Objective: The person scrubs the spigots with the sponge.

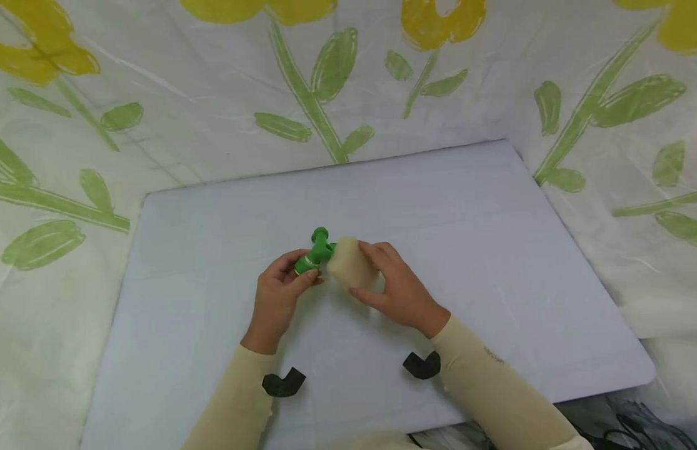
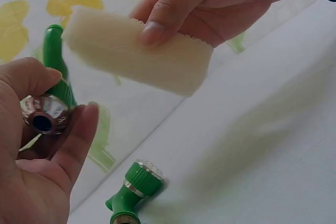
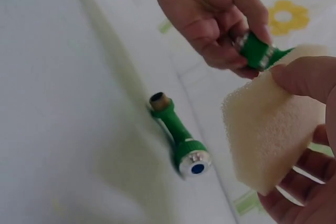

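Note:
My left hand (image 1: 277, 297) grips a green tap (image 2: 55, 51) between thumb and fingers, its silvery end with a dark blue centre turned to the left wrist camera. In my right hand (image 1: 401, 290) is a cream-coloured sponge block (image 1: 351, 264), the thumb on one face and the fingers behind. The sponge is beside the held tap and overlaps its far end in the right wrist view. A second green tap (image 3: 178, 129), with a brass-coloured opening at one end and a silvery cap at the other, lies on the table below the hands.
The white table (image 1: 466, 206) is bordered by white sheeting (image 1: 202, 125) printed with yellow flowers and green leaves. Black curved pieces (image 1: 283, 382) sit at both sleeves. Dark cables (image 1: 635, 428) show past the table's near right edge.

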The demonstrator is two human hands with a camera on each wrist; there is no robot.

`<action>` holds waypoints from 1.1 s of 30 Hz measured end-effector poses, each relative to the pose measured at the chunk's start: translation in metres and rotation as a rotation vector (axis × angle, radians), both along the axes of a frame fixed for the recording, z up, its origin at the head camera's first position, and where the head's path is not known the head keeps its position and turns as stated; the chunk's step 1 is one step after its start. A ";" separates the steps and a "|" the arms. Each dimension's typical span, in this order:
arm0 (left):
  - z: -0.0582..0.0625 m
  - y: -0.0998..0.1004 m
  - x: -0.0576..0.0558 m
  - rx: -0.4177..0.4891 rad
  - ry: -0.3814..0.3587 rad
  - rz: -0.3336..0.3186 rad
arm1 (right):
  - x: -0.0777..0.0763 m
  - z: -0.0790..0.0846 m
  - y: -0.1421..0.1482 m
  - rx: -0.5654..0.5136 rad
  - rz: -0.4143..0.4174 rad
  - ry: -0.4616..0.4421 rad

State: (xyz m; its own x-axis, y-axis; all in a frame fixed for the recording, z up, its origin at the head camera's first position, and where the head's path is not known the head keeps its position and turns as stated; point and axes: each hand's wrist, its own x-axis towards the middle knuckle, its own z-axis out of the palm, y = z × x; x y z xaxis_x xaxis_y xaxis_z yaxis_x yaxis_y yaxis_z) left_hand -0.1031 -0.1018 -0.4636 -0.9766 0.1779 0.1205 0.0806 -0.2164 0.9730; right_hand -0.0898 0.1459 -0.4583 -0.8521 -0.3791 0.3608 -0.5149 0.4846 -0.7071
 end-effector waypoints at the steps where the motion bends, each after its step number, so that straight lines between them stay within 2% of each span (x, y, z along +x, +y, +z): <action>1: 0.000 -0.001 0.000 -0.015 0.008 0.018 | -0.001 0.000 0.002 -0.012 -0.001 -0.003; 4: 0.002 -0.004 0.001 -0.049 0.025 0.056 | -0.002 -0.001 0.006 -0.032 0.001 -0.015; 6: 0.002 -0.005 0.001 -0.035 0.021 0.055 | -0.001 -0.001 0.007 -0.040 0.003 -0.027; 10: 0.005 -0.004 0.002 0.067 -0.001 0.019 | 0.000 -0.002 0.007 -0.055 0.005 -0.046; 13: 0.006 -0.004 0.002 0.095 -0.022 0.015 | 0.000 -0.002 0.006 -0.071 0.009 -0.055; 15: 0.007 -0.005 0.002 0.064 -0.026 0.037 | 0.001 -0.002 0.006 -0.079 0.012 -0.060; 19: 0.006 -0.007 0.003 -0.091 -0.001 0.117 | 0.001 -0.002 0.007 -0.092 0.014 -0.071; 22: 0.005 -0.007 0.004 -0.152 0.029 0.156 | 0.001 -0.002 0.007 -0.096 0.010 -0.076; 25: 0.004 -0.006 0.005 -0.109 0.037 0.165 | 0.001 -0.002 0.007 -0.095 0.007 -0.076; 30: 0.006 -0.003 0.009 -0.085 0.040 0.219 | 0.001 -0.002 0.006 -0.091 0.004 -0.072; 33: 0.009 -0.001 0.009 -0.063 0.081 0.222 | 0.000 -0.001 0.007 -0.087 0.004 -0.059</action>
